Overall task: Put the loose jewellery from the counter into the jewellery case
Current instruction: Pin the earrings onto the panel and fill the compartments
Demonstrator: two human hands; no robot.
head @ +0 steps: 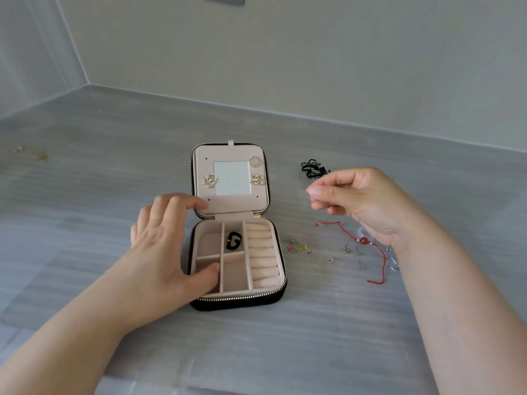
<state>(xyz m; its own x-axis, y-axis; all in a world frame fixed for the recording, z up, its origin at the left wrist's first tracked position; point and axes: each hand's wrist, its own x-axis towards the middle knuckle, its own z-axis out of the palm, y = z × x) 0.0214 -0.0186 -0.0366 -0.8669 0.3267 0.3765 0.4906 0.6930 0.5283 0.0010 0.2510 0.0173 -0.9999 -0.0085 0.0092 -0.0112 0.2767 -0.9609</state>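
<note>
My left grip [159,240] is released: the fingertips touch the lower left corner of the open lid [236,203], and the thumb rests in the front left compartment of the jewellery case [236,303]. The case lies open on the worktop [256,352]. My right grip [362,201] hovers to the right of the case, thumb and forefinger pressed together; I cannot tell whether it grasps anything. Loose on the worktop below it: red cord bracelet [363,240], ear studs [359,258], coloured earrings [298,248].

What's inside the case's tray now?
A black piece in the upper middle compartment; ring rolls bare. The thumb of the left hand covers part of the lower-left compartment.
</note>
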